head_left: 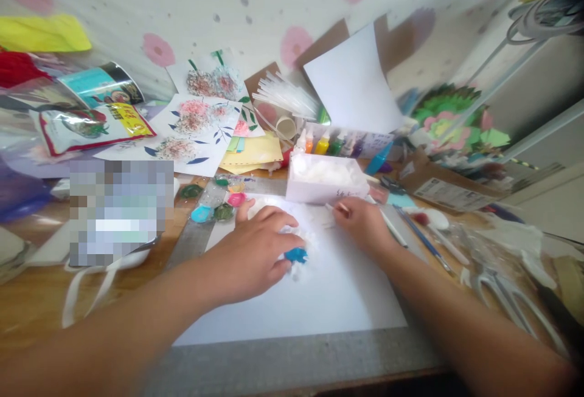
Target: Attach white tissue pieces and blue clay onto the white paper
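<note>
hands: left hand (255, 251) pressing blue cap (296, 255), right hand (360, 224) pinching stick (335, 207).

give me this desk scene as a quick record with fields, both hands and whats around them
setting: cluttered wooden desk, white sheet in front
left hand: palm down on the sheet, fingers on a blue blob
right hand: pinching a thin stick
behind sheet: white box of white fluff, row of paint bottles
left of sheet: metal ruler, paint lids
right of sheet: scissors, brush
back: flower paintings
</note>
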The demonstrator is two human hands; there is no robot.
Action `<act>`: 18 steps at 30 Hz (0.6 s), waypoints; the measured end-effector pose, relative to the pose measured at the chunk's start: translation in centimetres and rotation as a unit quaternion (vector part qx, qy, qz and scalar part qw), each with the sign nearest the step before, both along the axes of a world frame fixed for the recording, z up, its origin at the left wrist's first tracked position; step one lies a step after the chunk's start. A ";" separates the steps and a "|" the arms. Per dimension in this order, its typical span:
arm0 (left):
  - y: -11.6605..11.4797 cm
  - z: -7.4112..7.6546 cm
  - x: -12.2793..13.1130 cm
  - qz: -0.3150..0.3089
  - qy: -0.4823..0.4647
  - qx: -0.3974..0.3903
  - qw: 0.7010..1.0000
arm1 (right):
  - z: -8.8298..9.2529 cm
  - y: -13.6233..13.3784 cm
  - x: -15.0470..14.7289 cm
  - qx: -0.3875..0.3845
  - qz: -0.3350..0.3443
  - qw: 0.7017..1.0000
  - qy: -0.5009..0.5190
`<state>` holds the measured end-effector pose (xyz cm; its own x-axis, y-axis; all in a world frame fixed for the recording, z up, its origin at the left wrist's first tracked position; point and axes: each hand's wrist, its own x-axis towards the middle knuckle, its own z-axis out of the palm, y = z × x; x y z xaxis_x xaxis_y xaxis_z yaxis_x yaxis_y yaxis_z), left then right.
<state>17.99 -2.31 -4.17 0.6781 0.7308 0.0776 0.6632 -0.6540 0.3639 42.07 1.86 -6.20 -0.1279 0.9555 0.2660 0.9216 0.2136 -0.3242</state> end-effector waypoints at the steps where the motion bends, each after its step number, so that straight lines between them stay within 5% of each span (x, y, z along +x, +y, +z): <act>1: 0.0 0.0 0.0 0.000 0.000 -0.001 1.000 | 0.3 -0.4 0.0 -0.001 -0.006 1.000 0.011; 4: -0.1 0.1 -0.1 -0.007 -0.006 0.003 1.000 | 1.2 -2.2 -0.4 0.030 0.017 0.998 0.055; 10: 0.1 0.1 -0.1 -0.006 -0.003 0.020 1.000 | 1.1 -5.6 -1.6 0.086 0.274 0.958 -0.007; 13: 0.1 0.2 0.0 -0.012 -0.004 0.020 1.000 | 1.3 -5.9 -1.5 0.028 0.301 0.953 -0.012; 18: 0.0 0.2 0.0 -0.013 -0.011 0.011 1.000 | 2.8 -5.6 -1.0 -0.036 0.286 0.943 0.165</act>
